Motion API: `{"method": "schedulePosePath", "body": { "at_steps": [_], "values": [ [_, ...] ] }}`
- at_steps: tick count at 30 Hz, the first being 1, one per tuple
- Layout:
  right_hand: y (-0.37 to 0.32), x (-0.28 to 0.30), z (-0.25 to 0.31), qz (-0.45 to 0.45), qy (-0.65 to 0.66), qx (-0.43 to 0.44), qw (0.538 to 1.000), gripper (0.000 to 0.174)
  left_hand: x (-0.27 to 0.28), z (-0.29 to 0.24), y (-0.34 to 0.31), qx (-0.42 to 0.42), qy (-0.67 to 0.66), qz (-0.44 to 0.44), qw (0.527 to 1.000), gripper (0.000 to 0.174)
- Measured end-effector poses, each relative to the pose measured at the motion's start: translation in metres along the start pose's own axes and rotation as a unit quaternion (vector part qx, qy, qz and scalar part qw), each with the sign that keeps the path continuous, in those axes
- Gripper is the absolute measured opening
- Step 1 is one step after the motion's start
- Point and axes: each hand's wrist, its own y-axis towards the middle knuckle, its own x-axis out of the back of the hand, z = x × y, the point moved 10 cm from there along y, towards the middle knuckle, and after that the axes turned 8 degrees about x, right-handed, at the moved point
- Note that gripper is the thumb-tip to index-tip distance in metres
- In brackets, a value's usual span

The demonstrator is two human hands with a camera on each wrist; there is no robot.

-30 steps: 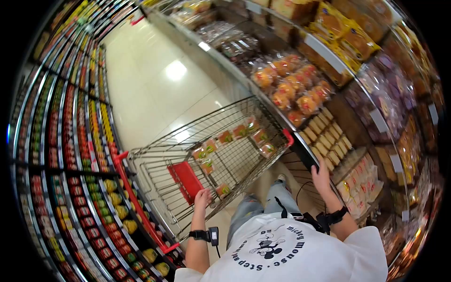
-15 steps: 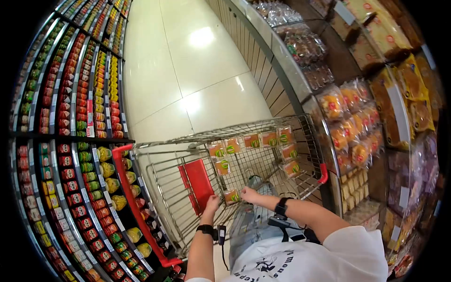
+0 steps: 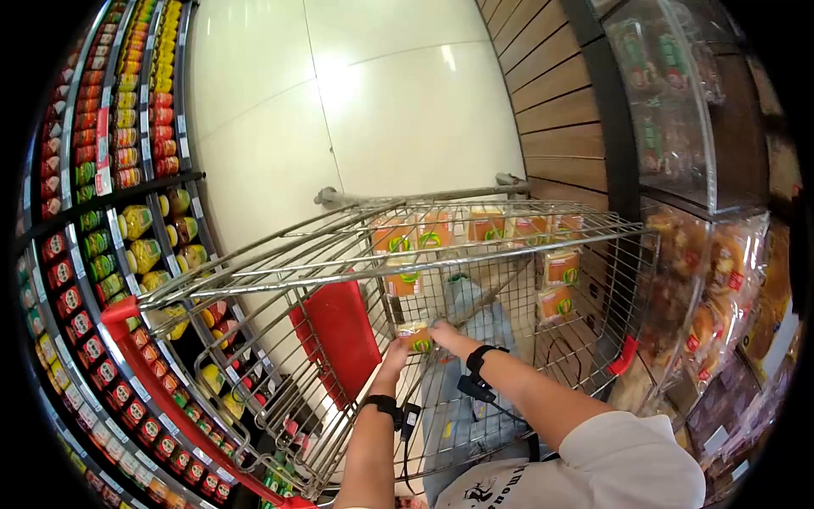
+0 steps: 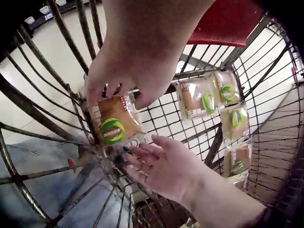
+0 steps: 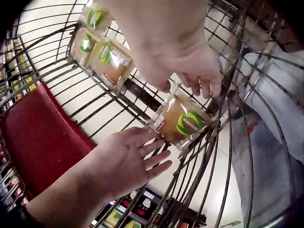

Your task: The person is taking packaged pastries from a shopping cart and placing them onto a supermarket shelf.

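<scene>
A clear-wrapped packet of brown bread or cake (image 3: 415, 338) with a green ring label lies at the near side of the wire shopping cart (image 3: 475, 263). My left hand (image 3: 393, 356) is at its left edge; the right wrist view shows that hand's fingers (image 5: 156, 158) extended beside the wrapper. My right hand (image 3: 454, 339) is inside the cart at the packet's other side, its fingers (image 4: 145, 159) spread and slightly bent in the left wrist view. The packet sits between both hands, against the cart's wire wall.
More matching packets (image 3: 403, 280) line the cart's far and right sides. A red plastic flap (image 3: 337, 339) hangs at the cart's left, near the red handle (image 3: 170, 407). Shelves of jars (image 3: 80, 339) stand left, bread racks (image 3: 712, 280) right, with pale floor (image 3: 398, 110) ahead.
My right hand moved from the bread rack on the right into the cart, beside the near packet. My left hand moved from the red flap to the packet. The view came closer.
</scene>
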Motion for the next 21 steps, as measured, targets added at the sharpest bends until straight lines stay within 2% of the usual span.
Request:
{"method": "schedulePosePath", "body": {
  "at_steps": [3,4,5,7,8,11,12,13,15,16,19,20,21],
  "values": [
    [0.006,0.002,0.006,-0.041,0.06,0.023,0.997,0.043,-0.002,0.014,0.023,-0.022,-0.024,0.003,0.999,0.029],
    [0.01,0.003,0.002,-0.057,0.058,0.007,0.997,0.041,0.004,0.03,0.038,-0.01,-0.016,-0.019,1.0,0.032],
    [0.02,0.003,-0.006,-0.074,0.055,-0.009,0.996,0.04,0.002,0.022,0.03,-0.013,-0.001,-0.015,1.0,0.033],
    [0.037,0.0,-0.02,-0.109,0.05,-0.039,0.992,0.036,-0.002,0.035,0.035,0.027,0.051,0.032,0.998,0.045],
    [0.044,-0.001,-0.026,-0.125,0.047,-0.052,0.99,0.035,-0.005,0.035,0.033,0.03,0.052,0.06,0.996,0.045],
    [0.049,0.002,-0.011,-0.147,-0.162,-0.027,0.975,0.03,-0.013,0.012,0.007,0.023,0.04,0.082,0.996,0.045],
    [0.034,0.012,0.008,-0.178,-0.151,0.029,0.972,0.024,-0.016,0.008,0.001,0.015,0.041,0.087,0.995,0.045],
    [0.019,0.018,0.017,-0.201,-0.13,0.049,0.97,0.023,-0.008,0.021,0.016,0.002,0.034,0.054,0.998,0.045],
    [-0.016,0.039,0.039,-0.253,-0.094,0.091,0.958,0.021,-0.001,0.048,0.073,-0.107,0.109,0.041,0.987,0.048],
    [-0.04,0.051,0.061,-0.257,-0.113,0.143,0.949,0.018,-0.003,0.047,0.084,-0.164,0.143,0.033,0.975,0.05],
    [-0.088,0.089,0.079,-0.325,-0.069,0.218,0.918,0.017,-0.005,-0.024,-0.006,-0.192,0.289,-0.075,0.935,0.055],
    [-0.101,0.1,0.078,-0.306,-0.049,0.213,0.927,0.018,-0.009,-0.027,0.002,-0.214,0.291,-0.042,0.932,0.056],
    [-0.11,0.108,0.084,-0.274,-0.063,0.255,0.925,0.018,-0.011,-0.048,-0.025,-0.276,0.26,-0.057,0.924,0.056]
  ]
}}
